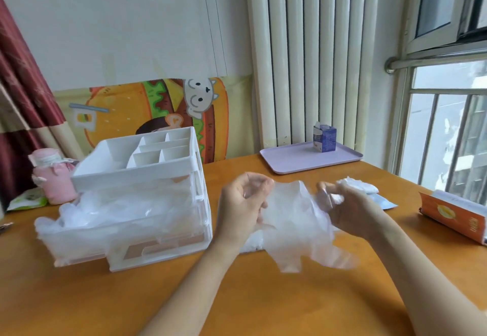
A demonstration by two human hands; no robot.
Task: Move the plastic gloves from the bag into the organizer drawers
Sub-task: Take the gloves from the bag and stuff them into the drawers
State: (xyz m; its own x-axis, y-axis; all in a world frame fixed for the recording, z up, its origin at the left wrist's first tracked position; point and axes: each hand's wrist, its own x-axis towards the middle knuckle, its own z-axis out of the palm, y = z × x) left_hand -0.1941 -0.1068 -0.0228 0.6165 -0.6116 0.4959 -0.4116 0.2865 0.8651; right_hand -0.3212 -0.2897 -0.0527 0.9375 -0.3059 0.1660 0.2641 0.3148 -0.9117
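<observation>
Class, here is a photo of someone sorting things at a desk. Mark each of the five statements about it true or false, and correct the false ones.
1. The left hand and right hand both hold a clear plastic glove above the table. True.
2. Every drawer of the organizer is pushed shut. False: a drawer stands pulled out, with gloves in it.
3. A small blue carton stands on the lilac tray. True.
4. The lilac tray lies left of the organizer. False: it lies to its right, further back.
5. An orange box lies near the table's right edge. True.
</observation>
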